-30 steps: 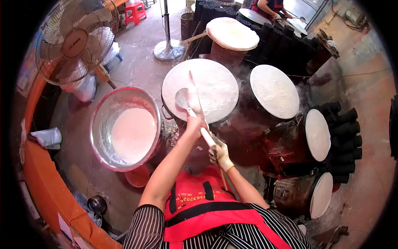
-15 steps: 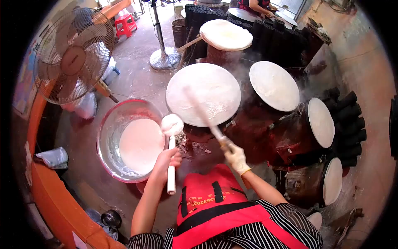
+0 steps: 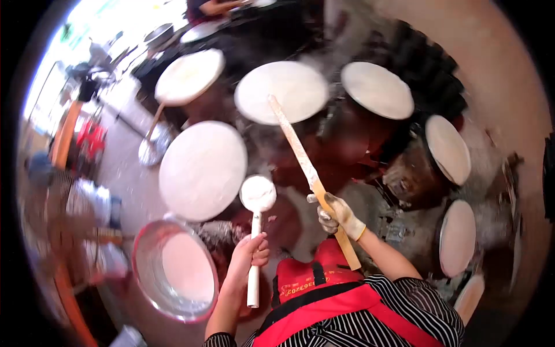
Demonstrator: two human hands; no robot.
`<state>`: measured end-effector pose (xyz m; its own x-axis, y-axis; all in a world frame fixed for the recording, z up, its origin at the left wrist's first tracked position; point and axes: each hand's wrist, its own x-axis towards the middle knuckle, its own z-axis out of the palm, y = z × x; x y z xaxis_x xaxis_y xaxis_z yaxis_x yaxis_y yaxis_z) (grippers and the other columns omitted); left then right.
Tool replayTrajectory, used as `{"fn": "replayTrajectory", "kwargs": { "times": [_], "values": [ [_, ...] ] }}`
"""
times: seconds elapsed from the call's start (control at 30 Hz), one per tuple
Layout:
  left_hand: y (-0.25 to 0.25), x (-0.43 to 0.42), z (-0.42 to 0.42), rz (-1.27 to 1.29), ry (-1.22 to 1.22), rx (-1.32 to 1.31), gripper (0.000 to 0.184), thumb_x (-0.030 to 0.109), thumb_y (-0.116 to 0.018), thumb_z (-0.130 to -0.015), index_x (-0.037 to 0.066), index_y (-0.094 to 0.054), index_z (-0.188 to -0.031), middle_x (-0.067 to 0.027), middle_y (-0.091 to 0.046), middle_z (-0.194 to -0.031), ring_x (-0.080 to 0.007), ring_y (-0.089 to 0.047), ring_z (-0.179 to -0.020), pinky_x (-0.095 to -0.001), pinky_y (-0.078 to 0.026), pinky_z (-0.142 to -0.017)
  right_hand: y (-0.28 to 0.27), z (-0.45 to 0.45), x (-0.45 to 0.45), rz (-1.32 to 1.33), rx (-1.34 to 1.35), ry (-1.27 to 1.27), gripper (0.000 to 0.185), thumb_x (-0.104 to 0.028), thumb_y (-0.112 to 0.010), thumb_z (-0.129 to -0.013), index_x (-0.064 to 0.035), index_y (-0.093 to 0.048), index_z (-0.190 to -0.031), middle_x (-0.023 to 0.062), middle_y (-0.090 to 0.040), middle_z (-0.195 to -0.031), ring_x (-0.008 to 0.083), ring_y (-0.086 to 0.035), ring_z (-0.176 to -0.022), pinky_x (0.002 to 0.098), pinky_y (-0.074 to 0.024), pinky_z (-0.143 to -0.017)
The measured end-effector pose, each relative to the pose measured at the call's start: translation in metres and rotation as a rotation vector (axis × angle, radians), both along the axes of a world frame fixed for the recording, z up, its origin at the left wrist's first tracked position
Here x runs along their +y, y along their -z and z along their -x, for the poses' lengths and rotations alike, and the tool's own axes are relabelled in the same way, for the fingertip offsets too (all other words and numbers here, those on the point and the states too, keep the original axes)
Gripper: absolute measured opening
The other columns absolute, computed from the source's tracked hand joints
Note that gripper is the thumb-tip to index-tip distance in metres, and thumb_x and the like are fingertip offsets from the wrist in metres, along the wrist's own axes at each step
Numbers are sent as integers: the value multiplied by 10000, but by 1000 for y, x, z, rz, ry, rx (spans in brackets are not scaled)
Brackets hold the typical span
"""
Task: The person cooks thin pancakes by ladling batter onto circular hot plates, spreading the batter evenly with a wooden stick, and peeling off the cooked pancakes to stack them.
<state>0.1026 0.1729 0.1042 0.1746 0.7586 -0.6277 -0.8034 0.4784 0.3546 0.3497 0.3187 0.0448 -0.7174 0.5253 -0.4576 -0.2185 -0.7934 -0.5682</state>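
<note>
My bare left hand point(image 3: 250, 254) is wrapped round the pale handle of a ladle point(image 3: 258, 193); its round bowl is coated white. My right hand point(image 3: 341, 217), in a whitish glove, grips a long flat wooden spatula point(image 3: 296, 144) smeared with white batter. The spatula's far tip overlaps a round batter-covered griddle point(image 3: 281, 87) ahead; whether it touches cannot be told. Left of the ladle is another white-coated round griddle point(image 3: 202, 170). A metal basin point(image 3: 147, 269) with a reddish rim stands at my left, holding pale batter point(image 3: 188, 269).
More white-topped round griddles curve round to the right, including one at back right point(image 3: 378, 89) and a near one point(image 3: 457, 238). Another griddle point(image 3: 191, 75) stands back left. Stacked black cylinders point(image 3: 425, 66) line the wall. A person point(image 3: 211, 7) is at the far back.
My view has turned right, so the basin and griddles sit further left. The spatula has moved from the nearer griddle towards the one to its right. Both hands keep their tools.
</note>
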Motion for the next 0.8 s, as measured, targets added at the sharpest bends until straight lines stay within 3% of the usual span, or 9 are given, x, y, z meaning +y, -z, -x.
{"fn": "replayTrajectory", "kwargs": {
  "times": [0.17,0.27,0.3,0.33,0.43,0.53,0.6,0.67,0.8],
  "values": [
    [9,85,-81,96,144,-318,97,79,-446,-931,-13,-455,-960,13,-346,-646,-33,-282,-477,-155,-225,-358,7,-118,40,-20,152,135,557,-521,-435,-889,-57,-483,-1194,1,-425,-512,100,-264,-287,259,-181,-284],
    [3,137,-138,102,178,-150,125,86,-440,-936,-29,-458,-982,-1,-364,-666,-23,-300,-478,-146,-238,-359,-6,-196,69,-48,-34,308,561,-531,-486,-866,-53,-507,-1158,-6,-423,-505,91,-279,-294,256,-184,-286],
    [-2,154,-160,102,159,-214,137,91,-433,-940,-39,-454,-980,-12,-376,-683,-23,-311,-475,-140,-249,-356,-17,-224,82,-72,-187,341,509,-501,-542,-856,-56,-540,-1103,-22,-409,-497,80,-319,-307,258,-229,-286],
    [-17,166,-182,114,169,25,149,97,-425,-944,-43,-452,-988,-17,-380,-689,-27,-311,-470,-140,-259,-352,-21,-244,94,-129,-352,371,488,-495,-551,-855,-59,-551,-1074,-26,-403,-495,77,-331,-310,263,-248,-287],
    [-25,210,-221,200,147,-347,156,101,-423,-946,-42,-455,-997,-15,-372,-683,-30,-308,-466,-142,-277,-352,-33,-311,135,-371,-810,434,381,-439,-566,-866,-65,-578,-937,-42,-410,-510,77,-392,-337,274,-338,-309],
    [-44,241,-262,212,147,-278,158,100,-424,-946,-44,-458,-1000,-13,-367,-685,-33,-307,-469,-143,-286,-358,-24,-377,193,-963,-1538,275,271,-311,-519,-884,-44,-564,-894,79,-566,-590,237,-580,-532,362,-468,-477],
    [-64,257,-290,192,192,-171,164,98,-424,-945,-50,-457,-1010,-15,-369,-695,-33,-311,-479,-142,-290,-364,-24,-401,226,-965,-1753,234,272,-308,-505,-883,-43,-565,-900,147,-602,-699,302,-620,-637,406,-485,-539],
    [-71,280,-314,177,222,-93,174,95,-425,-945,-53,-454,-1030,-20,-377,-712,-33,-319,-493,-142,-294,-369,-31,-418,262,-923,-1797,267,433,-386,-583,-831,-41,-506,-1081,149,-602,-850,295,-617,-605,380,-491,-510],
    [-81,335,-342,165,341,-47,195,91,-426,-944,-59,-452,-1066,-31,-392,-744,-33,-330,-514,-142,-297,-376,1,-417,324,-1073,-2003,479,737,-420,-688,-714,17,-405,-1237,166,-541,-1024,277,-602,-819,371,-499,-649]
  ]
}}
